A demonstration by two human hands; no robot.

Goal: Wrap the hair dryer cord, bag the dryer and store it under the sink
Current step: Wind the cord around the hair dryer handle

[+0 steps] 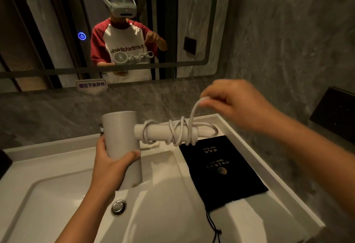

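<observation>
A white hair dryer [120, 133] hangs above the sink, its barrel upright and its handle pointing right. My left hand [113, 163] grips the barrel from below. The white cord [176, 130] is wound in several loops around the handle. My right hand [230, 101] pinches a raised loop of the cord just above the handle's right end. A black drawstring bag [221, 171] with gold print lies flat on the counter to the right of the basin, below the handle.
The white sink [57, 194] has a chrome drain knob [119, 207] near my left wrist. A mirror [48, 22] covers the wall ahead and reflects the person. A black box [334, 112] is mounted on the grey wall at right.
</observation>
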